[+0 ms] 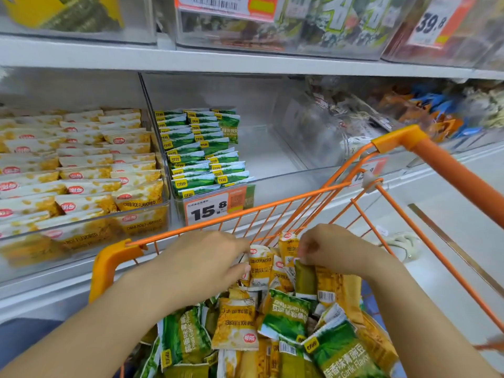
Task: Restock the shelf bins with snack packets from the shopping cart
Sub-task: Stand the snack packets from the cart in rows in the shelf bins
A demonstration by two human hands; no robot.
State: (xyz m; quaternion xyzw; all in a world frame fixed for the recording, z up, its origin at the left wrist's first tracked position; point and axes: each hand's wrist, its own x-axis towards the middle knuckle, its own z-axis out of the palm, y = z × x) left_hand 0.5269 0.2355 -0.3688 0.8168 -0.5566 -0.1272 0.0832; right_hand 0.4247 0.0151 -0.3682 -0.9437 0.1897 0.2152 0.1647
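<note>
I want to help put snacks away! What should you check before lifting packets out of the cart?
1. Left hand grips a yellow crab roe packet: ok.
2. Right hand pinches packets at the pile's top: ok, though which packet, cannot tell.
3. Yellow bin has room: not ok, looks nearly full.
4. Green pea bin has room: ok, its right part is bare.
5. Flavours sorted in the cart: not ok, green and yellow lie mixed.
6. Path over the cart rim to the bins: ok.
</note>
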